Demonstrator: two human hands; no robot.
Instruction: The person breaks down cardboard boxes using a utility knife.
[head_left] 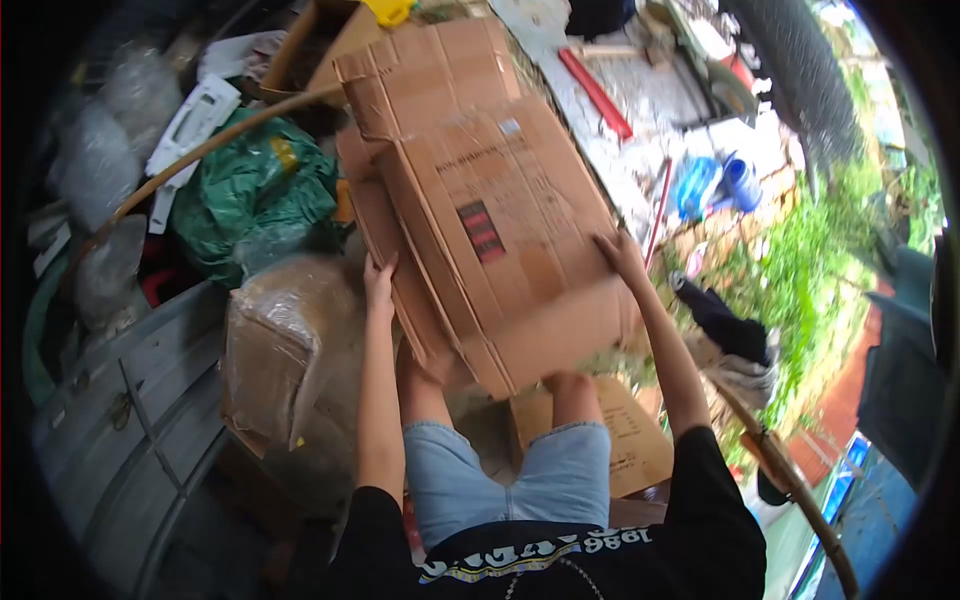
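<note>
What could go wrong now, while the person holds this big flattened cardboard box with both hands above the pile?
The cardboard box is large, and the left hand and right hand grip only its edges, so it may slip or fold. It hides the knees and the ground, so the person might trip on the smaller cardboard below. It could also catch on the curved bamboo pole beside it.

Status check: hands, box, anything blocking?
Left hand and right hand grip the flattened cardboard box by its sides. Wrapped bundle close below left.
</note>
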